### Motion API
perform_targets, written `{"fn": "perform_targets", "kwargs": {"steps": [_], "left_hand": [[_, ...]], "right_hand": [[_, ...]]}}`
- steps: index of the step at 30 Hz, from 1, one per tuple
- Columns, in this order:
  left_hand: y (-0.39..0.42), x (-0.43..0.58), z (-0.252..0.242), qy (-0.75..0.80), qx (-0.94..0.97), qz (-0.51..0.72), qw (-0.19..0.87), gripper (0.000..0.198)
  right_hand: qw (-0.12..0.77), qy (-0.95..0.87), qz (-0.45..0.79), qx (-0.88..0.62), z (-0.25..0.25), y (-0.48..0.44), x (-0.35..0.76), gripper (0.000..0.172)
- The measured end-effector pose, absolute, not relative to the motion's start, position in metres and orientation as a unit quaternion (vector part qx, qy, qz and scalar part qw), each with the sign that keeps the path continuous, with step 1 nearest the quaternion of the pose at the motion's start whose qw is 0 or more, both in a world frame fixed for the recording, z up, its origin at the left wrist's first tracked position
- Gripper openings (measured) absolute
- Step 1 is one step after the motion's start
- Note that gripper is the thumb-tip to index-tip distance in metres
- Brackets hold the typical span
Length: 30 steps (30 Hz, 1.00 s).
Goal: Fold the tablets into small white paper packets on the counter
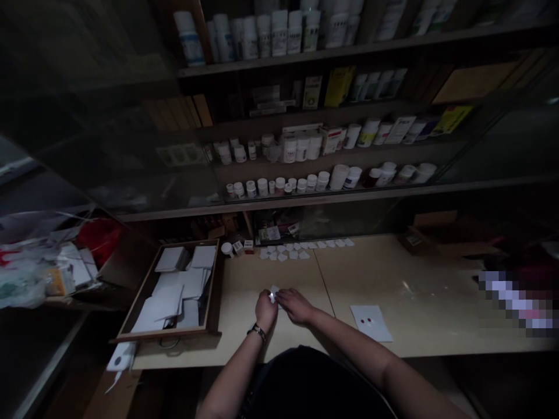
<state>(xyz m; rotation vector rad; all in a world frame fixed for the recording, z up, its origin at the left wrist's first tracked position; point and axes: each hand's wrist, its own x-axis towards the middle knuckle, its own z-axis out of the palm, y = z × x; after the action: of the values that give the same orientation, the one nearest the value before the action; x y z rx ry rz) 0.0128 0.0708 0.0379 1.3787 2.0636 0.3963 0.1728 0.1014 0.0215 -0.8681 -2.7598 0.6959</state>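
Low over the front of the table, my left hand [265,311] pinches a small piece of white paper [275,289], which looks partly folded. My right hand [294,306] meets it from the other side, its fingers closed at the paper's right edge. What the paper contains, if anything, is hidden by my fingers. To the right lies a flat white paper sheet [371,330] bearing a few small pills, two of them dark red [369,320]. Beyond my hands, several small folded paper packets [292,247] are laid out in rows.
An open wooden drawer [217,291] on the left holds stacks of white paper [162,302]. Small medicine containers [227,250] stand behind it. Shelves of bottles [301,150] rise at the back. A cardboard box [437,233] sits back right; bags [26,262] crowd the far left.
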Motion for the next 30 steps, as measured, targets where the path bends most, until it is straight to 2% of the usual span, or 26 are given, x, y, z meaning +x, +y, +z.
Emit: {"fn": "perform_targets", "kwargs": {"steps": [6,12,22,30], "left_hand": [[0.089,0.009,0.039,0.785,0.495,0.132,0.349,0.021],[0.097,0.01,0.04,0.806,0.484,0.082,0.329,0.023],[0.114,0.013,0.031,0.786,0.483,0.125,0.365,0.009],[0.11,0.007,0.03,0.772,0.489,0.175,0.368,0.028]], "right_hand": [[0.089,-0.918,0.246,-0.298,0.015,0.101,0.17,0.06],[0.091,-0.917,0.214,-0.323,0.004,0.092,0.176,0.064],[0.087,-0.917,0.196,-0.336,-0.004,0.091,0.18,0.066],[0.067,-0.916,0.206,-0.338,0.0,0.091,0.181,0.066]]}}
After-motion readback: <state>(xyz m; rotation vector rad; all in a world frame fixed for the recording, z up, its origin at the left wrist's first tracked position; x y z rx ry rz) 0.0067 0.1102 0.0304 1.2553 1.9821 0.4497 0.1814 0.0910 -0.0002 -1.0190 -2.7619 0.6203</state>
